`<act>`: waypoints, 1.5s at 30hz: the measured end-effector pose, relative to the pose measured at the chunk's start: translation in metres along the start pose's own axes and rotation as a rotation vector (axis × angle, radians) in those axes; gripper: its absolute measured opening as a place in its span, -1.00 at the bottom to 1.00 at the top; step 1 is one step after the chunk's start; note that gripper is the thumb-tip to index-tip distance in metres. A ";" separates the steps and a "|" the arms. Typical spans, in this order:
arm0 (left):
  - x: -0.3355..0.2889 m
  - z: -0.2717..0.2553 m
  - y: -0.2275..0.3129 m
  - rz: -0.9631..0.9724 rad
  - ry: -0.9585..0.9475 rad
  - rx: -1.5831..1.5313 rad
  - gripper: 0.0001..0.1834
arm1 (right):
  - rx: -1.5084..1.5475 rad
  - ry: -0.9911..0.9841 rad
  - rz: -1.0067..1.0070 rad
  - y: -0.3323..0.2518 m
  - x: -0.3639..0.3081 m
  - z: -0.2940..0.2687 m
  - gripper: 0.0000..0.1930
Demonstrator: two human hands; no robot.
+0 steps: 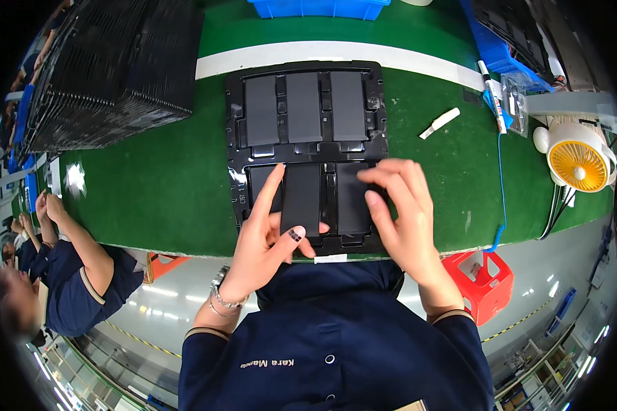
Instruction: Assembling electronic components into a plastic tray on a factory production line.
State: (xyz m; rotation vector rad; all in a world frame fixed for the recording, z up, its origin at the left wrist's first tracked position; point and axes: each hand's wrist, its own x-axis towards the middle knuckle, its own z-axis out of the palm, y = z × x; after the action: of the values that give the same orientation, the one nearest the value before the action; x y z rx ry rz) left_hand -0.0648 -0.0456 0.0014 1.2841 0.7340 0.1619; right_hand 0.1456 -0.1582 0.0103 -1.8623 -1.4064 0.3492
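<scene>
A black moulded tray (305, 154) lies on the green table in front of me, with flat dark rectangular panels in its two rows of pockets. My left hand (264, 236) grips the lower end of the middle panel (301, 198) in the near row, thumb on top and fingertips showing past its right edge. That panel sits slightly askew over its pocket. At the near row's right panel (352, 205), my right hand (406, 212) hovers or touches by its right edge, thumb and forefinger apart. My left hand partly covers the near row's left panel (264, 181).
A tall stack of black trays (116, 75) stands at left. To the right are a white marker-like pen (440, 123), another marker (492, 103), a blue coiled cord (502, 185) and a small fan (578, 164). A red stool (483, 291) stands below the table; a co-worker (89, 274) sits left.
</scene>
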 end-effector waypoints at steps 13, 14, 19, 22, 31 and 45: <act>0.000 0.036 0.003 0.089 0.120 -0.337 -0.59 | 1.084 -0.227 0.435 -0.027 -0.008 0.027 -0.92; 0.000 0.037 0.004 0.096 0.125 -0.341 -0.59 | 1.086 -0.213 0.430 -0.028 -0.008 0.028 -0.93; 0.002 0.042 0.004 0.134 0.168 -0.354 -0.60 | 0.940 -0.157 0.364 -0.030 -0.008 0.030 -0.95; 0.001 0.047 0.011 0.132 0.272 -0.243 -0.60 | 0.729 -0.106 0.229 -0.033 -0.007 0.030 -0.95; -0.002 0.041 0.014 0.152 0.229 -0.194 -0.62 | 1.071 -0.161 0.314 -0.028 -0.005 0.033 -0.89; -0.001 0.043 0.012 0.155 0.283 -0.161 -0.63 | 1.047 -0.152 0.287 -0.027 -0.005 0.039 -0.89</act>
State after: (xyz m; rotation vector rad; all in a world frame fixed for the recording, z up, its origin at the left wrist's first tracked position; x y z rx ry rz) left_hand -0.0376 -0.0771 0.0168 1.1759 0.8437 0.5273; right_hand 0.1008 -0.1438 0.0021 -1.1414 -0.7557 1.1355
